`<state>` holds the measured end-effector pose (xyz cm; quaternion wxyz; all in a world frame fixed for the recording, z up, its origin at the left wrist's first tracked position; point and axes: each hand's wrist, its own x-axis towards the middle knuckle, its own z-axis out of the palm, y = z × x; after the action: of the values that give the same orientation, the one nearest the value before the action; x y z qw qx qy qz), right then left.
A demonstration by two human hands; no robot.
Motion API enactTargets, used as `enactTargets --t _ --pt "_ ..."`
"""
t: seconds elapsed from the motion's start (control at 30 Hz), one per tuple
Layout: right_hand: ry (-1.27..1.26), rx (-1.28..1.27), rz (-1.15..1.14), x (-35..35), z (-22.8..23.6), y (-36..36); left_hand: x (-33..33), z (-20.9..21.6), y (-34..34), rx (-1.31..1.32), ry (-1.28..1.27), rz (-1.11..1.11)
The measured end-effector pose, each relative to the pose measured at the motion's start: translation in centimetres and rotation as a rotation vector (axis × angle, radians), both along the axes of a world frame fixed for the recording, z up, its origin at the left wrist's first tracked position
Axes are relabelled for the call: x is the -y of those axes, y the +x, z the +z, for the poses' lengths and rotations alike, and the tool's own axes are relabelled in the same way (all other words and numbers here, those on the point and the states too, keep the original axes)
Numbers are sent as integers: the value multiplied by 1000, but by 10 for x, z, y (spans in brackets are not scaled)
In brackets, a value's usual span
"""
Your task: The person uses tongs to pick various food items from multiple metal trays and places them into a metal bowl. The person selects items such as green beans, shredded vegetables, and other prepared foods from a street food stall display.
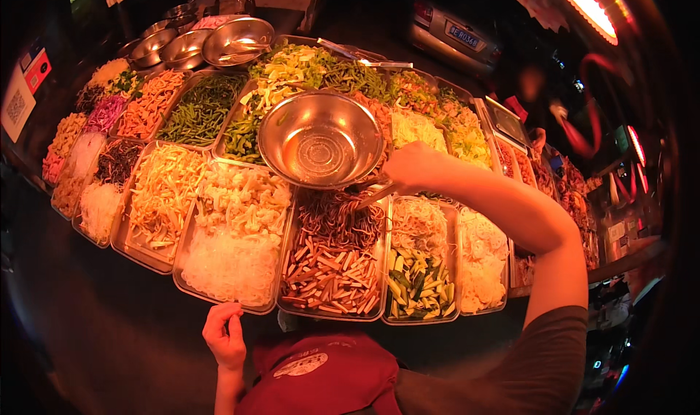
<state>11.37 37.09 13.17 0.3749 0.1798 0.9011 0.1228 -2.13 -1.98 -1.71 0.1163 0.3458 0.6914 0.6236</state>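
My right hand (410, 166) is closed round the end of metal tongs (375, 198), reaching over the trays from the right. The tongs' tips point down into dark brown noodle-like strands (332, 218), in a tray that also has cut brown-edged strips (328, 269). Just left of that hand, a steel mixing bowl (321, 139) sits over the middle trays, with only a little wet residue inside. Low in front, my left hand (226, 336) has curled fingers and holds nothing I can see. It is close to the front rim of a tray with pale translucent noodles (226, 273).
Around the bowl stand several trays of food, among them green beans (203, 109), pale strips (166, 189), and cut cucumber (421, 284). Steel bowls (237, 42) are grouped at the back left. More tongs (364, 54) lie across the back trays. A scale (508, 118) stands at the right.
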Motion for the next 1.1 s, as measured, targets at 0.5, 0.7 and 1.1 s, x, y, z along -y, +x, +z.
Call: enactTargets --t 0.5,0.7,1.1 --pt "62 -41 -109 16 9 65 -19 12 0 -29 48 -103" --pt "169 -100 44 23 79 45 -11 -1 -2 -29 32 -80" --pt "99 -219 46 26 -18 18 -4 2 -11 -40 6 -45"
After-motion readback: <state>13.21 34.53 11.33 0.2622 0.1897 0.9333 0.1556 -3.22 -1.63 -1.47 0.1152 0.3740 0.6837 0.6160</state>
